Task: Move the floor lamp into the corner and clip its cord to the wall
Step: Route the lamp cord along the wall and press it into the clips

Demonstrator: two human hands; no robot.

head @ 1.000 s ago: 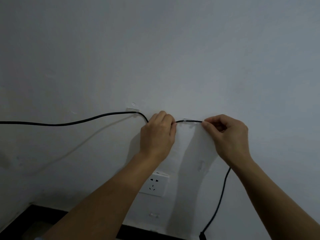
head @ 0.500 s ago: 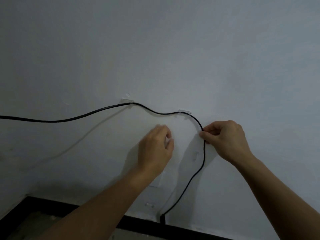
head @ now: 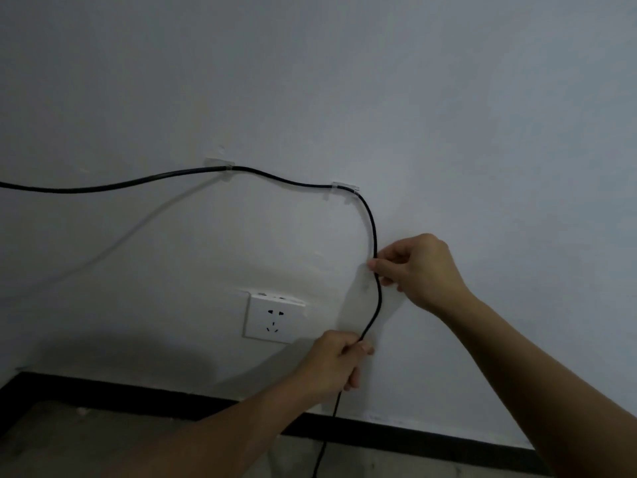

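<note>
Since half a second ago the left hand [head: 336, 363] dropped below the socket [head: 274, 319] and took the cord [head: 374, 232]; the right hand [head: 418, 270] slid down it. Cord enters from the left, sits in two clips [head: 220, 164] [head: 344, 188], then bends down. Left grip holds the lower run, right pinches it beside a faint third clip [head: 365, 282]. Step: clipping the vertical run. Next: likely press the cord into that clip. Lamp not visible.

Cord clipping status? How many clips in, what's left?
Done: the thin black cord sits in two clear wall clips. In hand: right hand presses it at a faint third clip; left hand holds the slack below. Left: seating that clip; the lamp is out of view.
</note>
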